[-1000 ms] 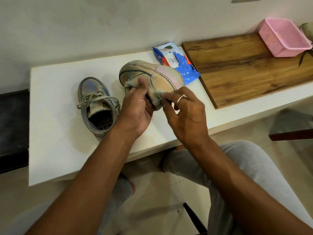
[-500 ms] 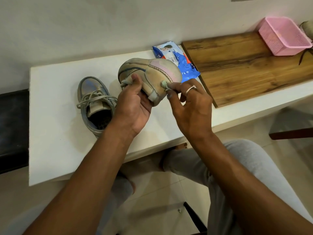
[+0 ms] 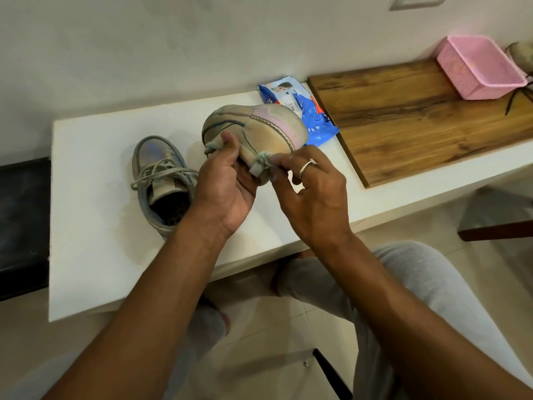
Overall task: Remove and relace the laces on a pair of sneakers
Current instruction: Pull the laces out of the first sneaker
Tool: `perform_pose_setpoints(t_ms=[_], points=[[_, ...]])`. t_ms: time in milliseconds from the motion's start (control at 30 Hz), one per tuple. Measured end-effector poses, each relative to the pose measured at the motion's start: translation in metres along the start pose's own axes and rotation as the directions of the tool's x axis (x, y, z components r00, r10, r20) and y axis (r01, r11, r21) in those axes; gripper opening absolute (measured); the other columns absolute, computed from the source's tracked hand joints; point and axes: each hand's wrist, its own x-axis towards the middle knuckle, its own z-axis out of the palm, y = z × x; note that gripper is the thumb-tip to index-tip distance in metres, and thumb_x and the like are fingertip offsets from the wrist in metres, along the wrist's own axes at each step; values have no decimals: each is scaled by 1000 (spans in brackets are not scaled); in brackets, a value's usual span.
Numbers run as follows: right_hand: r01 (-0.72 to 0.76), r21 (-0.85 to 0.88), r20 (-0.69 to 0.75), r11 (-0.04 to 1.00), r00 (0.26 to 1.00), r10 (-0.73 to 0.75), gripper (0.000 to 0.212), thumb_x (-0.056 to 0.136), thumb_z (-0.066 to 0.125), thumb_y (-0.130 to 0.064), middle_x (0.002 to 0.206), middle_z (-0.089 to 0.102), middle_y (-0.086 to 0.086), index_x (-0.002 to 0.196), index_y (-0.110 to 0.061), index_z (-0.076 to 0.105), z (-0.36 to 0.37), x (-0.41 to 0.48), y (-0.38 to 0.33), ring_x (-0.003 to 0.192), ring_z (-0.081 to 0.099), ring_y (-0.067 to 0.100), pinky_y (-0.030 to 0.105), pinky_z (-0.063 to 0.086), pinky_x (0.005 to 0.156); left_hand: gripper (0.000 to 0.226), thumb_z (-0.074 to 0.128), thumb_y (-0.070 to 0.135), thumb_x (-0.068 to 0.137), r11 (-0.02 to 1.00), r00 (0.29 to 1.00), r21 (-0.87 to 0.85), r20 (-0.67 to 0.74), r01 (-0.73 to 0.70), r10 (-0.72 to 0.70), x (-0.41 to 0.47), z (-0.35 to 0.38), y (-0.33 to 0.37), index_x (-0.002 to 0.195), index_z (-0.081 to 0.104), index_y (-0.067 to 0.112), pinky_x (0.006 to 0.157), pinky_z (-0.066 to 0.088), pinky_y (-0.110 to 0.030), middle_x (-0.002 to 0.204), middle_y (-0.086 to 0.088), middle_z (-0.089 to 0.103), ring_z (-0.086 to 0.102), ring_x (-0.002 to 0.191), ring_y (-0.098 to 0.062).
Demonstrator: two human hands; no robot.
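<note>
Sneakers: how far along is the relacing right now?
Done: nothing that shows; no lace lies free. In hand: the left hand holds the raised sneaker while the right hand pinches its lace. Left: that lace, plus the second sneaker on the white table, still laced.

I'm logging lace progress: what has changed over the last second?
The right hand eased rightward off the left hand, keeping its pinch on the lace. Unchanged: left hand grips the held sneaker; the other sneaker sits on the table.
</note>
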Motion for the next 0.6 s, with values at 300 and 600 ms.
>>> perform_pose_setpoints(t_ms=[300,600], points=[[-65,-33,60,997,996,67,19,91,68,-17,93,66,3,108,-11,76,-4,6,-3,74,55,7,21,49,64,55,41,41,100,998,1000,51,-7,26,-25,-1,1,-11,142,44,6,103,47,-46,134,-20,57,59,118,-30],[-67,-78,130,995,989,77,22,92,63,-23,93,66,4,107,-11,76,-5,7,-3,75,60,14,34,54,64,32,37,31,105,990,999,137,-21,37,-34,-7,5,-18,121,58,12,79,57,-31,100,-6,74,71,91,-17]])
